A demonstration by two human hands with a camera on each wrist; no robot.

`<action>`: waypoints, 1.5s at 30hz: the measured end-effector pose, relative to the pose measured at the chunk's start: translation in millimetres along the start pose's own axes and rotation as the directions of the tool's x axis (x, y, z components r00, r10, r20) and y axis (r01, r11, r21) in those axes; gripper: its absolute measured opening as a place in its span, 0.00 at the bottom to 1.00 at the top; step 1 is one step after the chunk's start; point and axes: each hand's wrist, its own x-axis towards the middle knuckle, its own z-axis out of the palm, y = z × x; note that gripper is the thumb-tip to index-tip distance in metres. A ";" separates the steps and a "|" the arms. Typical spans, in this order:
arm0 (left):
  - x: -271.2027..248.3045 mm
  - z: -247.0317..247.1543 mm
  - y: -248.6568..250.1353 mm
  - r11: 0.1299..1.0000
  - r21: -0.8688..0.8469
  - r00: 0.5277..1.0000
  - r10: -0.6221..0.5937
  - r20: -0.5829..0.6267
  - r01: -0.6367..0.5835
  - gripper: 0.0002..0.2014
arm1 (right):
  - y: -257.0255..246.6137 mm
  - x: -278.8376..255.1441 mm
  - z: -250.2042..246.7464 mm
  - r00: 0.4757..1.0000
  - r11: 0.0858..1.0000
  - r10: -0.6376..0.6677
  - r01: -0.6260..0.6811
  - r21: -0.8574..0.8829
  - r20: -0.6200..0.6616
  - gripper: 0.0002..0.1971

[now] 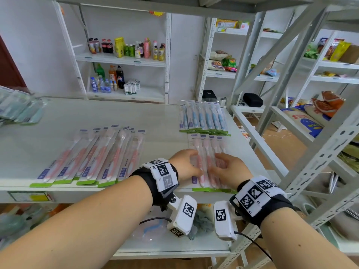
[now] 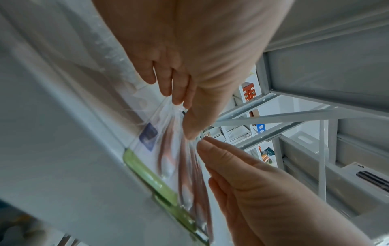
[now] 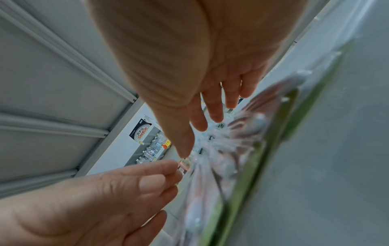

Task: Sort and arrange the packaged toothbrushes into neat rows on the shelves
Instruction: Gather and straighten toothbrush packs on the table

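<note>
At the upper left of the head view I see a loose heap of green packs [image 1: 21,109]; lower left, a fanned row of pink toothbrush packs [image 1: 93,160] lies on the shelf [image 1: 136,117], not yet squared. Centre frame, my left hand [image 1: 185,164] and right hand [image 1: 229,168] meet over the small pink stack [image 1: 208,152] near the shelf's front edge. The left fingers [image 2: 179,93] pinch the clear wrap; the right fingers [image 3: 212,108] lie relaxed and straight on it, gripping nothing. Above it sits the tidy blue row [image 1: 203,117]. My worry: the slick film may slip, and a sideways nudge could push packs off the front lip or skew the blue row
</note>
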 end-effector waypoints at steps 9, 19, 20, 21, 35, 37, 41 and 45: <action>-21.6 -59.8 -45.7 0.975 -0.217 0.948 -0.110 -0.299 0.045 0.28 | -60.1 9.2 30.0 0.996 0.985 -0.089 0.090 0.150 -0.015 0.25; -83.2 -158.6 -173.5 0.893 -0.355 0.673 -0.444 -0.591 0.277 0.16 | -143.2 12.3 101.1 0.970 0.980 -0.189 0.178 0.085 0.150 0.18; -90.0 -165.4 -186.3 0.881 -0.357 0.658 -0.470 -0.588 0.310 0.16 | -150.0 12.8 107.9 0.966 0.980 -0.197 0.187 0.073 0.169 0.17; -96.2 -171.3 -197.6 0.872 -0.347 0.650 -0.489 -0.582 0.346 0.18 | -156.2 13.9 114.0 0.962 0.979 -0.201 0.192 0.066 0.184 0.16; -126.9 -191.1 -228.9 0.799 -0.068 0.703 -0.563 -0.434 0.598 0.35 | -177.3 23.1 157.5 0.969 0.998 -0.059 0.056 0.018 0.241 0.18; -126.1 -193.4 -228.6 0.796 -0.035 0.716 -0.562 -0.414 0.605 0.32 | -174.7 22.2 158.9 0.968 0.997 -0.052 0.037 0.064 0.244 0.17; -127.3 -196.8 -230.1 0.800 -0.001 0.727 -0.546 -0.416 0.600 0.16 | -171.7 21.0 160.2 0.965 0.981 -0.014 -0.038 0.192 0.260 0.15; -129.0 -197.0 -231.2 0.810 0.009 0.736 -0.528 -0.424 0.587 0.19 | -172.9 21.8 158.9 0.949 0.944 0.043 -0.141 0.299 0.311 0.13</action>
